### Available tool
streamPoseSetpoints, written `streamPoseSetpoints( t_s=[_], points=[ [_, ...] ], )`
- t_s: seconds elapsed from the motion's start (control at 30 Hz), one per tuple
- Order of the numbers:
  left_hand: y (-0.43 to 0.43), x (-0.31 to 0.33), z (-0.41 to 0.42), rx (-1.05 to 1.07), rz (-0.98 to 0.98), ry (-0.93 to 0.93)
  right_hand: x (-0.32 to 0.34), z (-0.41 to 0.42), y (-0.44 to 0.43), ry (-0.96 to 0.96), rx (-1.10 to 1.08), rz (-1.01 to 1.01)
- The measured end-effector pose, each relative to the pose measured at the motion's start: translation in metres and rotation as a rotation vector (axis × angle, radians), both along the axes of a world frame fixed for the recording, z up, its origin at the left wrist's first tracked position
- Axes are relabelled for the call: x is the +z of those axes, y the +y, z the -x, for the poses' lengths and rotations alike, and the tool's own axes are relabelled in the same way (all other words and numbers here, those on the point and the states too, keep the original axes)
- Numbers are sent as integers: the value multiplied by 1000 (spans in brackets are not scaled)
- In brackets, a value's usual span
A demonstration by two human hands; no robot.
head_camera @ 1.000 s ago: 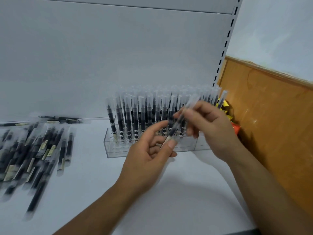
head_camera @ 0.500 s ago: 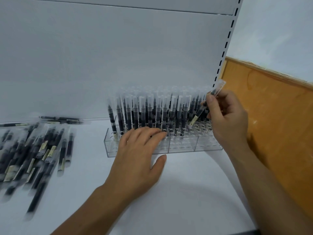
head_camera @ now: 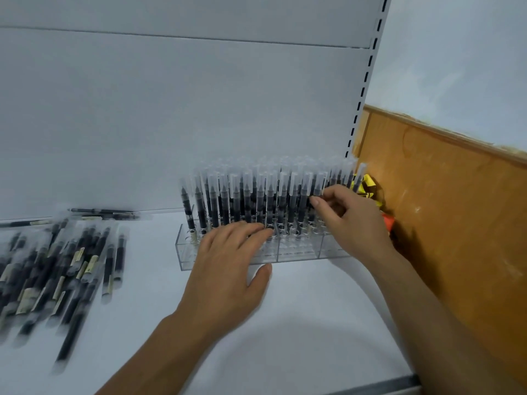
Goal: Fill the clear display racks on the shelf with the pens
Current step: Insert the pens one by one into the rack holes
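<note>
rack: the clear rack [head_camera: 299,253] sits on the white shelf [head_camera: 285,323], near its right end and up against the back panel [head_camera: 199,109].
filled so far: standing pens [head_camera: 242,201] crowd it in several rows, caps up, from the left end to the right. i judge it to be nearly full.
slots left: a few bare rings show along the front edge, low between the two hands. i take them for open holes, but the blur keeps me from counting.
left hand: my left hand [head_camera: 228,269] lies flat, fingers straight and apart. the fingertips rest on the rack's front top edge and the thumb is out on the shelf. it holds nothing and seems to be steadying the rack.
right hand: my right hand [head_camera: 353,220] is at the right part of the rack with its fingers curled. thumb and forefinger are pinched together on a front-row pen [head_camera: 320,181] that stands about upright among the others. i cannot tell whether it is fully seated.
stock left: a big heap of loose pens [head_camera: 57,266] lies flat on the shelf well to the left, with a few more along the back edge.
other racks: i see only this one, so whether others wait is unknown.
progress: this rack is close to done, but the heap says plenty of filling is still ahead.
nearby: a yellow thing [head_camera: 362,183] sits just past the rack's right end, by the wooden panel [head_camera: 442,223].
</note>
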State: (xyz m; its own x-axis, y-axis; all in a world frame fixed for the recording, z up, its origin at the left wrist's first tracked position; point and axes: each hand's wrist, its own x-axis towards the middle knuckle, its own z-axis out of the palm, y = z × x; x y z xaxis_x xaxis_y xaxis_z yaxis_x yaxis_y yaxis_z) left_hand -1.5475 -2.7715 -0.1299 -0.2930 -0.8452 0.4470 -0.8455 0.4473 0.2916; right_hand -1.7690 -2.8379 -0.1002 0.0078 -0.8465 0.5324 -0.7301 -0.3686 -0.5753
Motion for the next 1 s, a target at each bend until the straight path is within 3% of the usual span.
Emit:
streamPoseSetpoints(
  t_s=[0.17, 0.3, 0.7, 1.0],
  points=[
    [1, 2, -10, -44, 12, -51, 14, 5, 17, 230, -75, -42],
    [9, 11, -31, -24, 41, 4, 17, 0, 37, 278, -76, -12],
    [57, 23, -192, 519, 55, 184, 4, -176, 66, 507, 581, -198],
    [75, 14, -256, 764, -167, 368, -14, -279, 48, 399, 672, -204]
  ],
)
